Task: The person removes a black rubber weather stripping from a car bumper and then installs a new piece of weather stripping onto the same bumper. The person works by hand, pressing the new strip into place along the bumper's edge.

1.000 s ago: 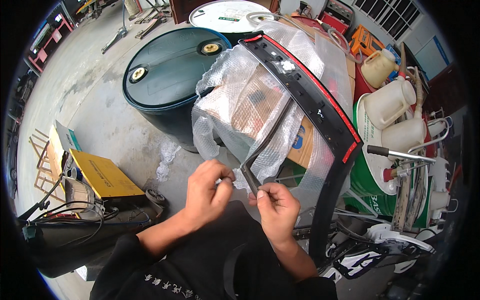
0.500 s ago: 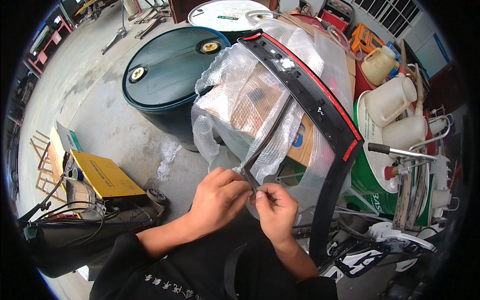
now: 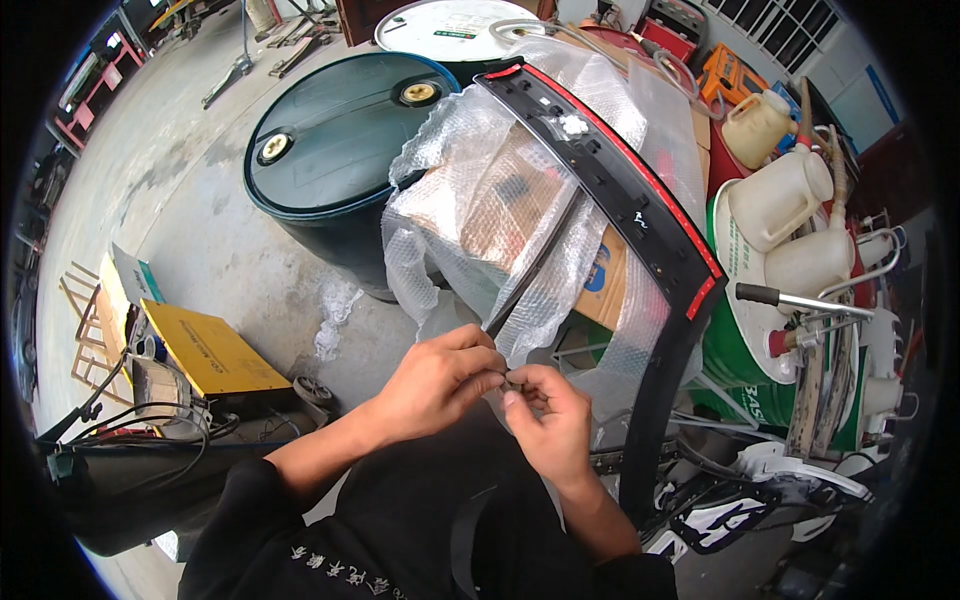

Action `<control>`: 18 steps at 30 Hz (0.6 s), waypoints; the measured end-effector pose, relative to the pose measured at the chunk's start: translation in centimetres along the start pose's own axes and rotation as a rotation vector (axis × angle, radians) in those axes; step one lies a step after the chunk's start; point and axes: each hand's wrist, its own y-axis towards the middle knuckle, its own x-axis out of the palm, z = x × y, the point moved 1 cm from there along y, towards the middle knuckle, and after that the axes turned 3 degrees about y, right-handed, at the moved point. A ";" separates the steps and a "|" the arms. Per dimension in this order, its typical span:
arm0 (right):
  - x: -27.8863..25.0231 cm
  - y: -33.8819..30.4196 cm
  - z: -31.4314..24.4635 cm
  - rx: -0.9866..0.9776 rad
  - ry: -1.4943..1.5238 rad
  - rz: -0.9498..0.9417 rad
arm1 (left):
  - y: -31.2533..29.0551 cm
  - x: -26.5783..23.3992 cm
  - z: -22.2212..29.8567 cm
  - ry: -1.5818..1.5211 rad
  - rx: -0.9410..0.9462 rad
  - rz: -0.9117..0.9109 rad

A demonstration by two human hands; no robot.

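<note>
My left hand point(image 3: 445, 385) and my right hand point(image 3: 550, 412) meet at the lower centre, fingertips pinched together. Between them is a small piece of a thin dark strip point(image 3: 540, 268), which looks like rubber edging. From my fingers it stretches up and away to the left edge of a long curved black trim panel point(image 3: 640, 232). Red tape lines the panel's outer edge, and small clips dot its face. The panel lies over bubble wrap point(image 3: 440, 215) and a cardboard box point(image 3: 608, 285). My fingers hide the held end.
A dark drum point(image 3: 340, 130) stands at the back left. On the right, pale jugs point(image 3: 790, 205) sit on a green drum point(image 3: 735, 335). A yellow-topped case point(image 3: 215, 350) is at the left. Metal and white parts point(image 3: 740, 500) lie at the lower right.
Both hands have shifted very slightly, the left one a little upward. They are still pinching the strip, and the panel and the things around it look the same.
</note>
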 end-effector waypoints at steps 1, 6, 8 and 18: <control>0.1 0.1 0.0 0.001 0.030 0.011 | 0.0 0.1 -0.1 0.002 0.005 0.014; 0.1 -0.2 0.8 0.107 0.143 -0.050 | -0.3 0.7 -0.2 -0.051 -0.020 0.042; 0.0 -0.2 1.2 0.094 0.154 -0.057 | -0.2 0.8 -0.1 -0.047 -0.033 0.044; -0.4 0.0 1.5 0.136 0.183 -0.152 | -0.3 -0.3 -0.3 0.001 -0.017 -0.022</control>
